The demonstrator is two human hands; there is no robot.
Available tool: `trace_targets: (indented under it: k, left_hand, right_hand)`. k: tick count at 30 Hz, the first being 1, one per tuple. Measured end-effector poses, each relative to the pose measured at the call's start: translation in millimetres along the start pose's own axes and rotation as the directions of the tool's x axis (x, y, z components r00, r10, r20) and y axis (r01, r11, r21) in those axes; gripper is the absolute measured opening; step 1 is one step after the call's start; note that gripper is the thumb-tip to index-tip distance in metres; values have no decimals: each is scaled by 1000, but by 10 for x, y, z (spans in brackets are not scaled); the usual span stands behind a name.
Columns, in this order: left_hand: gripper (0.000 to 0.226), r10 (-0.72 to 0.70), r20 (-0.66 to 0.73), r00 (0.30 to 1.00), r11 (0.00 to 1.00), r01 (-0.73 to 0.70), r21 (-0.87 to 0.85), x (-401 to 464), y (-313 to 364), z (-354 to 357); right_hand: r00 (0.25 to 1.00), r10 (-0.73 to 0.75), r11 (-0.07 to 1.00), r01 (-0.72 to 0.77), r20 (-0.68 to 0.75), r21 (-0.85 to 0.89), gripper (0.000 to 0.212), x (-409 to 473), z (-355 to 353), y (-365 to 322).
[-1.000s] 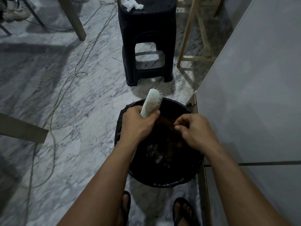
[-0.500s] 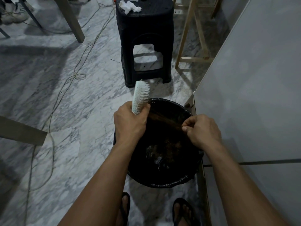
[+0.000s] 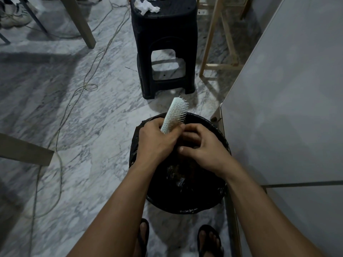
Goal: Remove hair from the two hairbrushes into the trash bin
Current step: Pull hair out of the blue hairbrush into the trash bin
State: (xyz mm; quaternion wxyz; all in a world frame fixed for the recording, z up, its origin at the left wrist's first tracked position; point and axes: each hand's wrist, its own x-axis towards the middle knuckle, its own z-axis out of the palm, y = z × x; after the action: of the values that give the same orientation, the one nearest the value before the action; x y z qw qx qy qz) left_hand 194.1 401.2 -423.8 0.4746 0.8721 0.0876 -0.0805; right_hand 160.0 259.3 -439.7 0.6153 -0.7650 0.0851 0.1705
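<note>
Hairbrush [image 3: 175, 115]: a pale brush, being held over the far rim of the trash bin, handle down in the left hand, head tilting up and to the right, bristles facing right.
Hair: a brownish strand was stretching from the brush to the right hand half a second ago; now no stretched strand is showing, and whether hair is remaining on the bristles is too dim to tell.
Left hand [image 3: 157, 141]: fingers are wrapping tightly around the brush handle, gripping it.
Right hand [image 3: 202, 147]: it has come back left from the bin's right side and is now touching the left hand just below the bristles; fingers are curling narrowly, and what they are pinching cannot be told.
Meaning for the task: one pull appears finished, and the right hand is probably reaching for another tuft.
Trash bin [image 3: 213, 204]: black-lined, standing between the person's feet and the stool, directly under both hands.
Second hairbrush: not showing in this view.
Stool [image 3: 163, 34]: dark plastic, far of the bin, carrying crumpled white tissue [image 3: 146, 6].
Change from earlier: the brush head is leaning further right than half a second ago.
</note>
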Motion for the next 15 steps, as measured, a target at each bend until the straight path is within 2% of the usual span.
trace_targets:
  k: [2,5,7,13,15]
  left_hand:
    - [27,-3,12,1000,1000,3,-14,-3,8,3]
    - [30,-25,3,1000,1000,25,-5,-7,29,-8]
    - [34,-37,-28,999,999,36,-15,2,32,-30]
    - [35,-57,-113,992,998,52,-43,4,22,-30]
    - [30,-71,-70,995,995,66,-68,3,1,-11]
  right_hand:
    - [999,33,998,-32,-18,47,44,-14,38,10]
    - [998,18,996,-22,-54,-81,17,-27,-4,-6]
    - [998,9,994,-16,-67,-104,6,-29,-48,-16]
    - [979,13,937,-83,-205,-338,23,46,-171,39]
    - [963,19,922,-120,-267,-368,25,42,-203,64]
